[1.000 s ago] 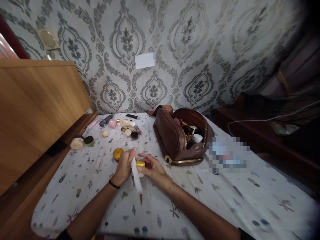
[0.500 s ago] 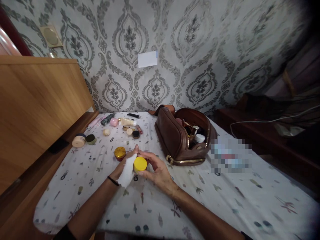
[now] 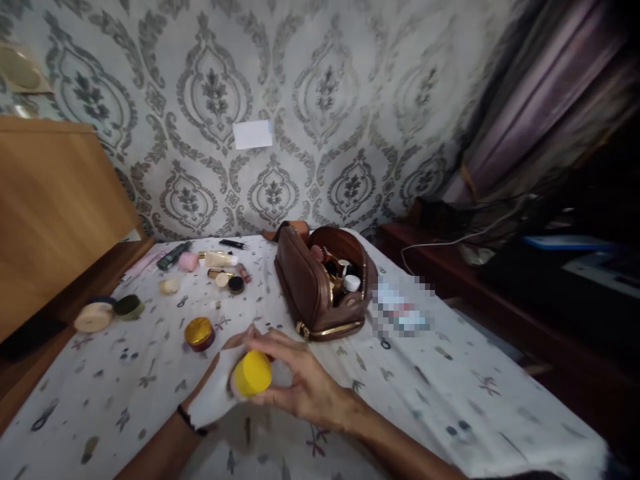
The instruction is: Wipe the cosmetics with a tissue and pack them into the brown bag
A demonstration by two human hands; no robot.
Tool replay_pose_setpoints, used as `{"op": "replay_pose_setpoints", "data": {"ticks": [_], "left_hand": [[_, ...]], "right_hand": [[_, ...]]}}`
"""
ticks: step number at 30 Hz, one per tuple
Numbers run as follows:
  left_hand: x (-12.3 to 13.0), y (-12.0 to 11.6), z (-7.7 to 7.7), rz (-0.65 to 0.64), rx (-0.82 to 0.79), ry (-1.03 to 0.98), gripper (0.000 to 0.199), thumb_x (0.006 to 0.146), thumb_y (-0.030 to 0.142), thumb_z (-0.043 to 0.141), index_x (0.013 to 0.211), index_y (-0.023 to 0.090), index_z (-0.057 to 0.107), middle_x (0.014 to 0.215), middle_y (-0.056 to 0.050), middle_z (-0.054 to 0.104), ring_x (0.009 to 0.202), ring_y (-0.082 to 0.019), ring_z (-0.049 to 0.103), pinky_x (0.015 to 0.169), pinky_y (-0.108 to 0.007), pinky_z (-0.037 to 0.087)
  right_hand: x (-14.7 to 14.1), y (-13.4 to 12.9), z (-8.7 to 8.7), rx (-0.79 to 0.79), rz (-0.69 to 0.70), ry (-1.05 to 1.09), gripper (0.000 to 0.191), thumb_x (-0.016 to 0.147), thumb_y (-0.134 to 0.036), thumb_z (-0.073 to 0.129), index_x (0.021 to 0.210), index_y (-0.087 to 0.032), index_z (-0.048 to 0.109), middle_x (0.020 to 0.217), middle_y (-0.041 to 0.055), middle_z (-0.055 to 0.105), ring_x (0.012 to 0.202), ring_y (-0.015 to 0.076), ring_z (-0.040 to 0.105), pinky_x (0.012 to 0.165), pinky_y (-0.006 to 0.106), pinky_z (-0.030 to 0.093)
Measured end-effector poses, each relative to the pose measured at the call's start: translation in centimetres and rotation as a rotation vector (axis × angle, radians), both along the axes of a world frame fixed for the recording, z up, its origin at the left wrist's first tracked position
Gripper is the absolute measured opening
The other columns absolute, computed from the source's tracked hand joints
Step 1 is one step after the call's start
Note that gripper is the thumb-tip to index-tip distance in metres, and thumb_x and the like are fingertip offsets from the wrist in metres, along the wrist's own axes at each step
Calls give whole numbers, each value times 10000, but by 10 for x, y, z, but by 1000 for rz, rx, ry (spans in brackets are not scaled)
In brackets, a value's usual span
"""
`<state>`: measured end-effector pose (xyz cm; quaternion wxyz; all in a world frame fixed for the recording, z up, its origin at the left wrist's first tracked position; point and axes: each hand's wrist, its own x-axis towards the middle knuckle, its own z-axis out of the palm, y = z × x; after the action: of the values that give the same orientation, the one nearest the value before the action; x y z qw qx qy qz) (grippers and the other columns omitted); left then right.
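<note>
Biggest thing here is the bed (image 3: pixel 450 400), covered in a white sheet with little printed sprigs all over it, pushed up against a grey patterned wall (image 3: pixel 320 100). A wooden headboard (image 3: pixel 55 207) runs down the left side.

Sitting on the sheet past the hands is a brown leather pouch (image 3: pixel 313 287) with a gold zip, lying open with small bottles and a white-capped jar poking out of it. It's near the hands but not touching them.

Closer in, the right hand (image 3: pixel 305 387) has its fingers curled round a small jar with a yellow lid (image 3: pixel 253 373), gripping it by the sides, lid tilted toward the camera, held just above the sheet. The left hand (image 3: pixel 220 383) is right against it, mostly hidden under a white tissue (image 3: pixel 213 400) that it presses to the side of the jar; fingers look closed on the tissue, thumb tip showing at the top. A black band sits on that wrist.

Just left of the hands there's a dark red pot with a gold lid (image 3: pixel 199 332) on the sheet, apart from everything. Further back left is a scatter of little stuff: a tan round tin (image 3: pixel 93 317), a dark green pot (image 3: pixel 128 306) touching it, a pink jar (image 3: pixel 189 261), a cream tube (image 3: pixel 219 259).
</note>
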<state>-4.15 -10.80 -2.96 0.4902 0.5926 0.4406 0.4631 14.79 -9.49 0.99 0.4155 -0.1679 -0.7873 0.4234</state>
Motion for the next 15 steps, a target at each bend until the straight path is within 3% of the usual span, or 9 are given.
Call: {"op": "replay_pose_setpoints", "data": {"ticks": [2, 5, 8, 12, 15], "left_hand": [[13, 0, 7, -50, -40, -22, 469, 725, 597, 708, 995, 215, 684, 945, -84, 679, 991, -297, 618, 854, -378, 507], [42, 5, 29, -185, -156, -36, 412, 807, 614, 619, 860, 207, 653, 779, -38, 644, 768, -212, 617, 664, -289, 496], [70, 14, 52, -286, -153, 57, 378, 913, 556, 503, 988, 209, 634, 852, -26, 670, 771, -179, 626, 655, -250, 484], [100, 26, 62, -286, 208, 390, 412, 974, 365, 426, 1370, 267, 484, 1185, -77, 694, 1027, -226, 670, 845, -315, 536], [120, 36, 54, -249, 493, 667, 584, 962, 266, 413, 1521, 214, 252, 1106, -109, 741, 827, -239, 732, 703, -333, 581]], "right_hand": [[18, -4, 8, 2, 26, -11, 562, 788, -346, 786, 1311, -244, 605, 1194, 97, 654, 1088, 211, 611, 949, 350, 481], [51, -8, 20, -41, -10, -31, 491, 797, -324, 780, 1259, -233, 641, 1186, 101, 654, 1090, 204, 626, 946, 332, 487], [86, -9, 33, -74, -111, -51, 456, 807, -313, 773, 1243, -261, 651, 1161, 86, 666, 1095, 205, 633, 941, 330, 497], [126, -1, 51, -99, -260, -64, 403, 832, -331, 745, 1226, -314, 659, 1124, 65, 671, 1032, 206, 658, 896, 337, 537], [147, 8, 63, -62, -402, -50, 380, 830, -352, 743, 1203, -347, 669, 1124, 60, 681, 1050, 231, 660, 900, 355, 557]]}}
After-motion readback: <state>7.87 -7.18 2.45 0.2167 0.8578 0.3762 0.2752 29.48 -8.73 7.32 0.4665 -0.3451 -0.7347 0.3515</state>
